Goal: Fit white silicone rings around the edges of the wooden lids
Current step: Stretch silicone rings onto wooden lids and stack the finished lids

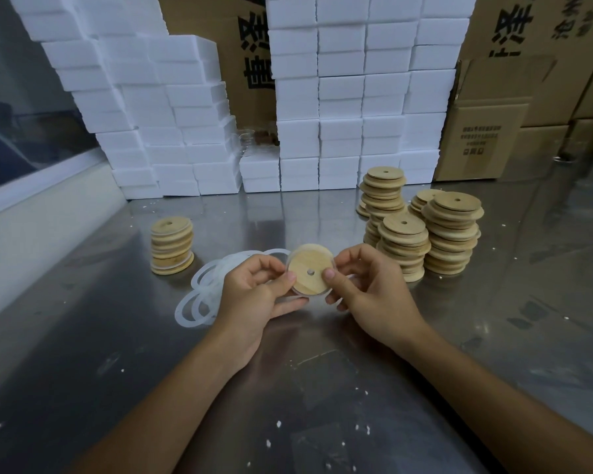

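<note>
Lid [309, 271] is up off the table between your 2 hands, left hand [254, 295] and right hand [370, 289] both pinching its rim, thumbs on the face. Wood's stiff and light; the ring [293, 288] looks soft and stretchy, so hold by the edge and roll it on.

Two hands [254, 292] [367, 289] grip one wooden lid [308, 270]; one lid stack [172, 246] left, approx. four stacks [404, 248] right.
</note>
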A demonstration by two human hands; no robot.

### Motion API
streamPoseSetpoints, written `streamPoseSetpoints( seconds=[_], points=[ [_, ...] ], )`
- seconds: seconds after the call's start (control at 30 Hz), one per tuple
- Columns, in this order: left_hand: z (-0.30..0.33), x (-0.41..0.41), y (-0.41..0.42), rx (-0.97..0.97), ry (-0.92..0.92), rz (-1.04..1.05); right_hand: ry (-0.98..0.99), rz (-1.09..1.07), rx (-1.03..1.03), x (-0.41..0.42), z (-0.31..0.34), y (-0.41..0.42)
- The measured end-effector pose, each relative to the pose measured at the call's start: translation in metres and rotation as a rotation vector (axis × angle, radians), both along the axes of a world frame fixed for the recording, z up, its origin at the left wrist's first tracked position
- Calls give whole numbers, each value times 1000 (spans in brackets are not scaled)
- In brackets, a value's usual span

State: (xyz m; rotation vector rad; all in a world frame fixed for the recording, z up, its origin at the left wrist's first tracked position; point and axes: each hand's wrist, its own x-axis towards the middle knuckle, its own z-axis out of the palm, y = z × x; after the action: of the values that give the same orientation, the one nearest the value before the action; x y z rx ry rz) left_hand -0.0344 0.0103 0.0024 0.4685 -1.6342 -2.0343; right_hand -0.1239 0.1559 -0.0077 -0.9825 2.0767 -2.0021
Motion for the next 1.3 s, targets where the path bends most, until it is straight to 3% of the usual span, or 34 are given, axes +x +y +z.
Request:
streamPoseSetpoints(
  seconds=[0.23, 0.37, 0.63, 0.87, 1.07, 1.3],
  points=[
    [-2, 2, 3, -381, 4, 37, 196, -34, 17, -1, 0, 0],
    [1, 3, 2, -500, -3, 35, 217, -29, 27, 0, -1, 0],
    [10, 6, -9, -264, -32, 30, 174, -116, 17, 1, 0, 0],
    [35, 15, -55, 159, 148, 349, 110, -168, 40, 1, 2, 2],
    [41, 37, -112, 250, 137, 519, 106, -168, 66, 1, 2, -1],
    [41, 30, -128, 284, 143, 502, 112, -169, 96, 1, 2, -1]
  ],
)
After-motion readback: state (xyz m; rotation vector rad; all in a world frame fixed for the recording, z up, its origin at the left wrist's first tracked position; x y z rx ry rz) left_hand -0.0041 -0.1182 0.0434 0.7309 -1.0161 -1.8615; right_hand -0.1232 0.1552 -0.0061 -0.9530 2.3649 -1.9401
